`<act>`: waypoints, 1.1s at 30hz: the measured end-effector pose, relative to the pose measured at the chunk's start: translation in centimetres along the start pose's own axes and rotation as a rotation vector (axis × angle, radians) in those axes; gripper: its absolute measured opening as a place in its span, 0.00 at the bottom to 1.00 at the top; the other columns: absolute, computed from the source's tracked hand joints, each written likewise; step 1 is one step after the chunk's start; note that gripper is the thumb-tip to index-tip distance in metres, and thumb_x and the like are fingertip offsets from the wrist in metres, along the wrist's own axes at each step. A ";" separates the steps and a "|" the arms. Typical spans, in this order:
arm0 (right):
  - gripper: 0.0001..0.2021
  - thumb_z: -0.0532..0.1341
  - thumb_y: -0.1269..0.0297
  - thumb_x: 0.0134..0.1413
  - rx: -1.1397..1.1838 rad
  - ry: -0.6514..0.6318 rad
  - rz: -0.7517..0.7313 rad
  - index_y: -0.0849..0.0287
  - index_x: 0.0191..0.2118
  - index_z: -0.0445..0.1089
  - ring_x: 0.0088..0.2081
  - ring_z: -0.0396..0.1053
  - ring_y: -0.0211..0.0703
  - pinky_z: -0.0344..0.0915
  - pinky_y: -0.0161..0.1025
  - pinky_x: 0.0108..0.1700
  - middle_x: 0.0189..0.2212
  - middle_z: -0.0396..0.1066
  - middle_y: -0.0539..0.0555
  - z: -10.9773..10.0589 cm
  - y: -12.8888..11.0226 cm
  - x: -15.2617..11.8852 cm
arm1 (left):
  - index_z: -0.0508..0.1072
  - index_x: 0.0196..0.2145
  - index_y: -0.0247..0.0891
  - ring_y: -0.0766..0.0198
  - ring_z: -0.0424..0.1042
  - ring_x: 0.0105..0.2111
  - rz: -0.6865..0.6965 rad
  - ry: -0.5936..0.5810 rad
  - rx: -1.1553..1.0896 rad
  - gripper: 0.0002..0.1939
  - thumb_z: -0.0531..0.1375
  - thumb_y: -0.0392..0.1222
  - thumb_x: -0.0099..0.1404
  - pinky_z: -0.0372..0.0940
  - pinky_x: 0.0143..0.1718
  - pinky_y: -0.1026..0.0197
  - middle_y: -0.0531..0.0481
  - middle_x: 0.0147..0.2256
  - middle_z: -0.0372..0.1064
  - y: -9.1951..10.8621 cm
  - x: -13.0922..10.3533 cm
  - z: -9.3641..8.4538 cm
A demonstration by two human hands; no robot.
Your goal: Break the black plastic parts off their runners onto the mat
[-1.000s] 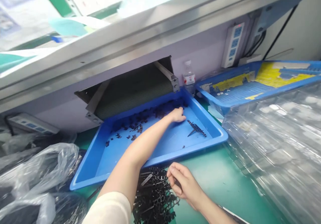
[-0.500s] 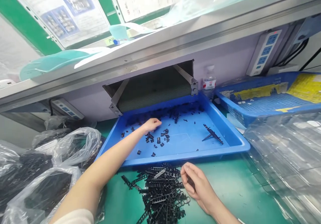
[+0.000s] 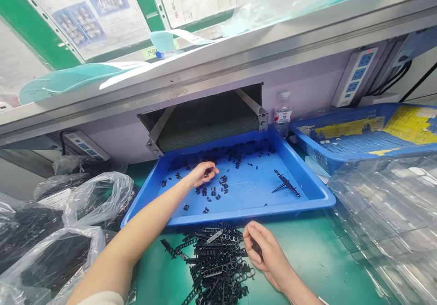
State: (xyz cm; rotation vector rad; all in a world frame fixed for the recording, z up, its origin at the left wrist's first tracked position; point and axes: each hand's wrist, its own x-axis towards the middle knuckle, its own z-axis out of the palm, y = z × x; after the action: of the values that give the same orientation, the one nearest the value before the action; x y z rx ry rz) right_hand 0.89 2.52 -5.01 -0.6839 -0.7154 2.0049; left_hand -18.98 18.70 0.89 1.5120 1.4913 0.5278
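Over the blue tray [image 3: 246, 211], my left hand [image 3: 202, 174] reaches in with its fingers curled together. A dark patch shows between those fingers, too small to name. Small black plastic parts [image 3: 213, 191] lie loose under and around that hand. My right hand [image 3: 264, 250] rests by the green tabletop in front of the tray, fingers curled inward; whatever lies inside them is hidden in shadow. Just left of it is a heap of black strip-shaped plastic parts with rings [image 3: 218, 259]. One longer black part [image 3: 287, 184] lies at the tray's right side.
A conveyor belt [image 3: 208, 123] opens onto the tray's back edge. Clear bags of black parts [image 3: 44, 250] stand at left. On the right are a water bottle [image 3: 282, 111], a blue basket [image 3: 358, 145] and stacked clear plastic trays [image 3: 385, 214]. A metal shelf edge [image 3: 205, 68] crosses above.
My left hand has turned slightly, so its thumb and fingers show more, still over the loose parts. My right hand keeps its curled pose by the heap. The view has shifted a little.
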 end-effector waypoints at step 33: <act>0.18 0.63 0.52 0.44 0.070 0.010 0.000 0.63 0.27 0.60 0.13 0.44 0.23 0.33 0.22 0.12 0.19 0.56 0.46 -0.2 0.2 0.1 | 0.65 0.25 0.35 0.67 0.61 0.23 0.335 -0.231 0.701 0.05 0.53 0.31 0.57 0.54 0.26 0.67 0.54 0.22 0.63 3.2 1.2 3.9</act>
State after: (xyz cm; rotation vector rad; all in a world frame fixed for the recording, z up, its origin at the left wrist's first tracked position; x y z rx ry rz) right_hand 0.88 2.62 -5.29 -0.6521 -0.6364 2.0152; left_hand -13.80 19.11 1.23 2.3020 1.3050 -0.0103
